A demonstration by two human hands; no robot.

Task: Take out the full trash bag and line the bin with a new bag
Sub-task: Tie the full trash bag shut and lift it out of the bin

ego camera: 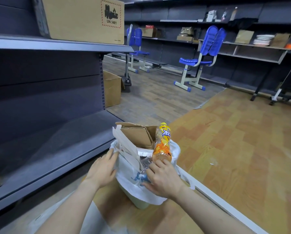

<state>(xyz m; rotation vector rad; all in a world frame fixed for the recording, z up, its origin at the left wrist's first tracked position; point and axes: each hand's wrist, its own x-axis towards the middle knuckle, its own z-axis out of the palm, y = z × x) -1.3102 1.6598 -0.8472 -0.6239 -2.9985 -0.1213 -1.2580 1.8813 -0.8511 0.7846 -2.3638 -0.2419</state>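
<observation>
A small pale bin (138, 204) stands on the floor, lined with a white trash bag (129, 168) whose rim folds over the bin's edge. The bag is full: folded cardboard (138, 135), white paper sheets (126, 146), crumpled clear plastic and an upright orange drink bottle (163, 142) stick out of it. My left hand (103, 168) lies flat against the bag's left rim, fingers apart. My right hand (162, 178) rests on the bag's near right rim, just under the bottle, fingers curled on the bag's plastic. A sheet of white plastic (94, 222) lies under my left forearm.
A grey metal shelf unit (48, 125) runs close along the left, with a cardboard box (84, 19) on its upper shelf. A white strip (214, 195) lies on the floor to the right. Another open box (111, 88) and two blue chairs (199, 59) stand further back.
</observation>
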